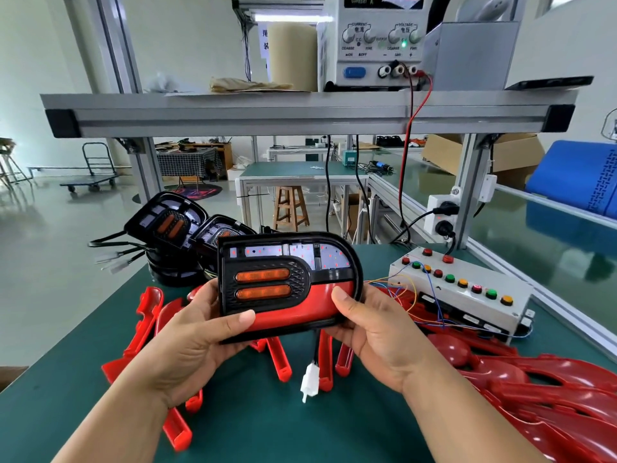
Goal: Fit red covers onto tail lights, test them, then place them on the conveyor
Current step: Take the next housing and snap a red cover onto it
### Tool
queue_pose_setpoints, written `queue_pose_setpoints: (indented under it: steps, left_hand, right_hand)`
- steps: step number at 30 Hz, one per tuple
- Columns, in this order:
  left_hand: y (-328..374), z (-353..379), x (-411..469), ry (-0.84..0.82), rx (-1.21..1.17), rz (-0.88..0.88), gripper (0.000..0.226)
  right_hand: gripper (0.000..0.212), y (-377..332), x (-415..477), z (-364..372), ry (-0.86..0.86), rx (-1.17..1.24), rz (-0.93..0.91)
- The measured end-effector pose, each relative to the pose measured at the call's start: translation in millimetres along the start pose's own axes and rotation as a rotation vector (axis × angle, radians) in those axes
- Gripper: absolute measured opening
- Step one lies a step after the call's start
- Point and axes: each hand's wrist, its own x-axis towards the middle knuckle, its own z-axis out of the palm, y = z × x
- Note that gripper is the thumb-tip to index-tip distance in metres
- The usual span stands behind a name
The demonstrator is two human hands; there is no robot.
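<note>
The green tabletop (pixel 267 429) keeps everything close, so it is all easy to reach. A long grey shelf (pixel 300 108) runs across the far side, above it. A power box (pixel 377 45) sits up there, out of the way. A green belt (pixel 551 235) runs along the far right; it may be the conveyor.

A big heap of red covers (pixel 551 396) lies on the right of the tabletop. More loose covers (pixel 147 315) lie on the left, ready to pick up. A white button box (pixel 467 295) with thin wires sits at the far right; I think it is for testing. A stack of bare lights (pixel 173 235) waits at the far left.

The tail light (pixel 287 262) is up in the air above the middle of the tabletop, between both hands. It faces the person, likely so they can check the fit. A red cover (pixel 300 309) sits on its lower part; the top part is bare.

The left hand (pixel 187 345) grips the left end. The right hand (pixel 377 339) grips the right end, with its thumb on the red cover. The thumbs seem to push the cover in.

A small white plug (pixel 310 379) hangs on a black wire below the light, between the hands. It is not plugged in, so the test looks not done.
</note>
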Motion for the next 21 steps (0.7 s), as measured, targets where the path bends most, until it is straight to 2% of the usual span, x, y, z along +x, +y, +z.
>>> queue_pose_setpoints:
  steps: [4,6,8,9,11,12,17,21]
  left_hand:
    - [-5,10,2,-0.025,0.024,0.082,0.068]
    - [-9,13,5,0.09,0.111,0.165,0.063]
    - [-12,13,6,0.248,0.31,0.28,0.055]
    - [-11,11,6,0.275,0.486,0.333,0.048]
    - [-11,5,6,0.248,0.806,0.367,0.04]
    - [-11,2,6,0.245,0.867,0.373,0.038]
    - [-5,-4,5,0.244,0.749,0.349,0.022]
    - [0,-2,6,0.174,0.414,0.352,0.019]
  right_hand:
    - [0.033,-1,1,2,0.001,0.009,-0.018]
    - [0.036,-2,2,2,0.056,0.054,-0.003]
    - [0.038,-1,3,2,0.096,0.1,0.026]
    - [0.037,0,3,2,0.103,0.126,0.035]
    - [0.031,0,2,2,0.116,0.17,0.04]
    - [0.028,0,2,2,0.119,0.181,0.035]
    - [0.037,-1,2,2,0.081,0.187,0.002]
    - [0.039,-1,2,1,0.085,0.217,0.02]
